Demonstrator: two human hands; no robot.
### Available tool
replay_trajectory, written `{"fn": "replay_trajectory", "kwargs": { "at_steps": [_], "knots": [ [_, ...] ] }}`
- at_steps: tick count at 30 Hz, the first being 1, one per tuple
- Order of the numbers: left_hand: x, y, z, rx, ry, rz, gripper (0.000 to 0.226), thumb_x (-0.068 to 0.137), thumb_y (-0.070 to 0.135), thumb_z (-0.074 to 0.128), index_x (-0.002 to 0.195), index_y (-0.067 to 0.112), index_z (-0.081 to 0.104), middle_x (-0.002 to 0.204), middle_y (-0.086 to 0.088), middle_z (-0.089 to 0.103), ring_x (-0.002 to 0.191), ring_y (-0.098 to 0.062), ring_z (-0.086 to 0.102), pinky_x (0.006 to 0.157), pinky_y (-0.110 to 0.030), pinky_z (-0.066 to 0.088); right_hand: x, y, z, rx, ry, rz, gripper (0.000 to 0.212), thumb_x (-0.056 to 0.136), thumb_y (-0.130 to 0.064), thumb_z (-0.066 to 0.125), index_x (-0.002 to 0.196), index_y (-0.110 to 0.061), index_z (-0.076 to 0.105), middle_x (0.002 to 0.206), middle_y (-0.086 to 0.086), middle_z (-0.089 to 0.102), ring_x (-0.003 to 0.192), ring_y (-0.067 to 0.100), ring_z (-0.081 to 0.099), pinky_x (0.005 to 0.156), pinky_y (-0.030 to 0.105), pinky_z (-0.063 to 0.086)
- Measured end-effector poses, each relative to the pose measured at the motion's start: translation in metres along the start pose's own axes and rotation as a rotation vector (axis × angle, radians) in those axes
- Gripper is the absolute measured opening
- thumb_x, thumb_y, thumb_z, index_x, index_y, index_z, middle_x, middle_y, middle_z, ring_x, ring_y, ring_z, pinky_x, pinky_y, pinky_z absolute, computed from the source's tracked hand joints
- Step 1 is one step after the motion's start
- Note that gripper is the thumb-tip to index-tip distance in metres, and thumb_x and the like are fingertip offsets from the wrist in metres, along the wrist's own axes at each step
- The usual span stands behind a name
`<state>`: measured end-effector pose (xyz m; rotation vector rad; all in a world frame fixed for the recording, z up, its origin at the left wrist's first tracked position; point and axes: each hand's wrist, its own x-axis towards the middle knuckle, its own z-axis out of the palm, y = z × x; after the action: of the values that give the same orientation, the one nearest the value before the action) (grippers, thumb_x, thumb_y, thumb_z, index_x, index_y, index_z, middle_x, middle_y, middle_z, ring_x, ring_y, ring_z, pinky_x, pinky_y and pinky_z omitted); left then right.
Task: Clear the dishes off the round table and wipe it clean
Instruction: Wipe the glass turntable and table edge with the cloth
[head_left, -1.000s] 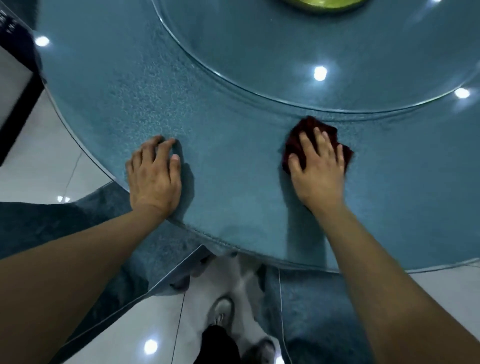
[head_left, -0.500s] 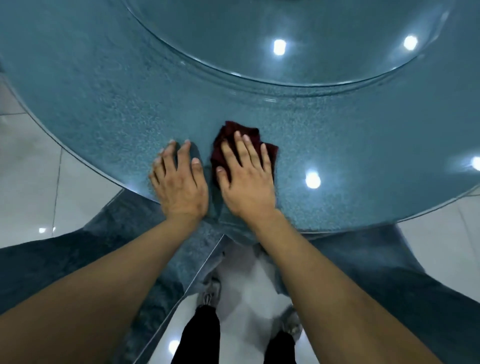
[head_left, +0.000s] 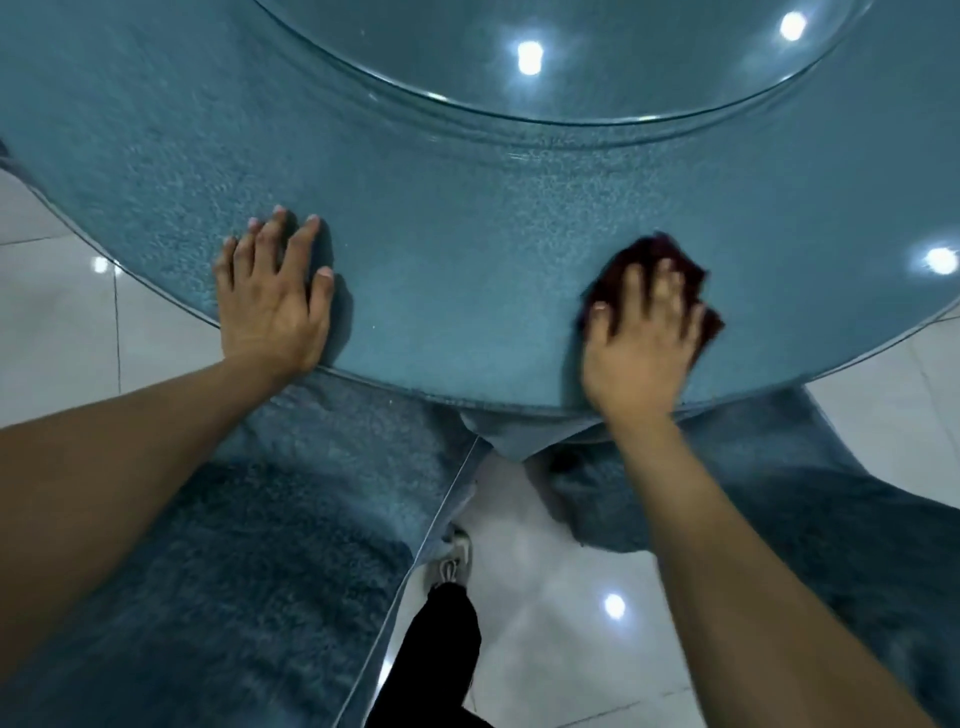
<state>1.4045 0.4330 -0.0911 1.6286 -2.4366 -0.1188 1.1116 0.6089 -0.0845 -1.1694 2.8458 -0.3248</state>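
Observation:
The round table (head_left: 457, 291) has a blue-green speckled top under glass. My right hand (head_left: 641, 332) lies flat with spread fingers on a dark red cloth (head_left: 670, 254), pressing it onto the table near the front edge at the right; the hand is motion-blurred. My left hand (head_left: 272, 296) rests flat on the table's front-left edge, fingers straight and spread, holding nothing. No dishes show on the part of the table in view.
A round glass turntable (head_left: 571, 78) sits raised over the table's centre at the top. The blue tablecloth skirt (head_left: 249, 519) hangs below the edge. Glossy white floor tiles (head_left: 545, 613), my dark trouser leg and shoe (head_left: 452, 564) are underneath.
My right hand has swept the cloth rightward along the table edge, away from my left hand. My left hand has stayed planted at the edge; the view shifted.

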Motion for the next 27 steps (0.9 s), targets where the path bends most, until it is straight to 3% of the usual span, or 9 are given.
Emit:
{"fn": "replay_trajectory", "kwargs": {
  "at_steps": [5,9,16,19,22,27],
  "knots": [
    [0.002,-0.001,-0.001,-0.014,-0.003,-0.009,0.051,0.103,0.038,0.038,0.153,0.026,0.037,0.160,-0.010,0.033,0.145,-0.036,0.030,0.121,-0.054,0.017,-0.084,-0.130,0.024,0.128,-0.067,-0.397,0.060,0.095,-0.043,0.043,0.152,-0.023,0.042,0.164,0.007,0.025,0.153,0.020,0.017,0.124,0.048,0.009],
    [0.002,-0.005,-0.001,-0.018,0.001,0.005,0.050,0.104,0.039,0.034,0.153,0.026,0.036,0.160,-0.010,0.033,0.145,-0.037,0.030,0.121,-0.055,0.018,-0.082,-0.124,0.028,0.170,-0.071,-0.514,0.058,0.094,-0.042,0.046,0.150,-0.025,0.044,0.163,0.005,0.029,0.152,0.019,0.021,0.123,0.047,0.012],
    [0.003,-0.005,-0.003,-0.019,-0.024,-0.014,0.051,0.104,0.040,0.032,0.153,0.026,0.036,0.160,-0.010,0.032,0.145,-0.037,0.030,0.121,-0.056,0.017,-0.025,0.029,0.000,0.024,0.044,-0.127,0.061,0.095,-0.048,0.035,0.149,-0.021,0.046,0.161,0.008,0.033,0.150,0.023,0.027,0.123,0.050,0.017],
    [0.003,-0.008,-0.004,-0.015,-0.028,-0.027,0.050,0.105,0.038,0.034,0.153,0.027,0.036,0.161,-0.009,0.032,0.145,-0.036,0.029,0.122,-0.055,0.016,-0.013,0.040,-0.006,0.020,0.027,0.040,0.064,0.095,-0.047,0.031,0.153,-0.022,0.038,0.165,0.008,0.025,0.152,0.022,0.019,0.124,0.050,0.010],
    [0.002,-0.009,-0.003,-0.003,-0.047,-0.027,0.049,0.106,0.038,0.033,0.154,0.028,0.033,0.163,-0.008,0.029,0.149,-0.034,0.025,0.124,-0.052,0.012,-0.038,-0.012,0.003,0.027,0.047,0.050,0.064,0.095,-0.046,0.033,0.151,-0.017,0.043,0.163,0.012,0.028,0.151,0.026,0.023,0.123,0.052,0.012],
    [0.002,-0.011,-0.005,-0.017,-0.058,-0.025,0.051,0.105,0.040,0.029,0.155,0.028,0.034,0.162,-0.007,0.030,0.149,-0.033,0.025,0.124,-0.051,0.012,-0.118,-0.155,0.028,0.103,-0.046,-0.346,0.060,0.096,-0.043,0.042,0.151,-0.021,0.043,0.164,0.008,0.027,0.153,0.022,0.019,0.124,0.050,0.011]
  ]
}}
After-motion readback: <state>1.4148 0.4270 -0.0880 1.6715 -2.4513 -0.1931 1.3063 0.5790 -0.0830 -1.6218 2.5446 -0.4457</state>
